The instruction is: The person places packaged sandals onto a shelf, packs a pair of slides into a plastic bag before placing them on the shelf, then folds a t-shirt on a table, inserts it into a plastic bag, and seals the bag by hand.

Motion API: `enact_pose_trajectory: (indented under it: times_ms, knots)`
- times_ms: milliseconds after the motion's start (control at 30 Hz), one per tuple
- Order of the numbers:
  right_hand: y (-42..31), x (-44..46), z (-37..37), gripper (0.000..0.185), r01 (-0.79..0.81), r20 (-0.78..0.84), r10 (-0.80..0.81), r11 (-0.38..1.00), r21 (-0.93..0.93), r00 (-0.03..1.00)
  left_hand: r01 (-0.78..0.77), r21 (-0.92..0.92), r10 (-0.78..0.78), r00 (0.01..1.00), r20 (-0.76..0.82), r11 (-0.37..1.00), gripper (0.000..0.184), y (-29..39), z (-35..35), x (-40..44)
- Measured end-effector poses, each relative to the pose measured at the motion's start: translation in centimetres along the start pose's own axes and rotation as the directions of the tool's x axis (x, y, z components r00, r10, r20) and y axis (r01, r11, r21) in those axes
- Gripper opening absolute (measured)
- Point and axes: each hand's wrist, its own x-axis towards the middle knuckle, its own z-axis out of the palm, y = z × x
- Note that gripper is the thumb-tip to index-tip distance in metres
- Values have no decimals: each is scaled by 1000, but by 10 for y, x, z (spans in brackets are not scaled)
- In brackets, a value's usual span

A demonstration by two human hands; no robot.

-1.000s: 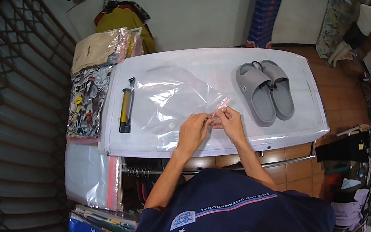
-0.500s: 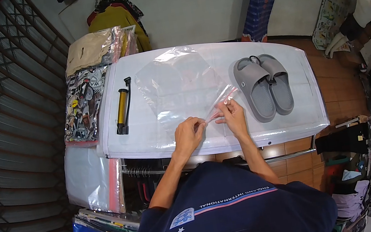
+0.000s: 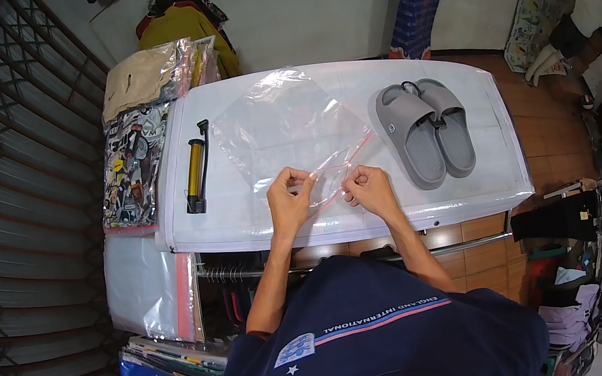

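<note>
Clear plastic bag with a pink-red edge strip [image 3: 268,117], pinched at its near edge by both hands.

Bag lies diagonally on the white-covered table [image 3: 480,198], its body fanning out beyond the fingertips, strip edge running between and past the hands. Left hand [image 3: 290,201]: thumb and forefinger together on the film. Right hand [image 3: 372,191]: fingers curled, thumb and forefinger together at the strip edge; exact grip there too small to tell. Grey rubber slide sandals [image 3: 429,135] right of the bag; slim yellow-and-black hand pump [image 3: 195,176] to its left, neither touched by the hands.
</note>
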Motion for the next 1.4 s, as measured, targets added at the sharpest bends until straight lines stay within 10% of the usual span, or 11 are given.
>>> enact_pose_trajectory:
  times_ms: [400,1400]
  knots:
    - [-13,8,2,19,114,-238,-99,992,49,966,-370,341,312,926,213,864,14,13,-2,-25]
    - [-10,43,-22,38,87,-375,-63,995,46,925,-289,363,202,944,260,886,41,2,-62,-58]
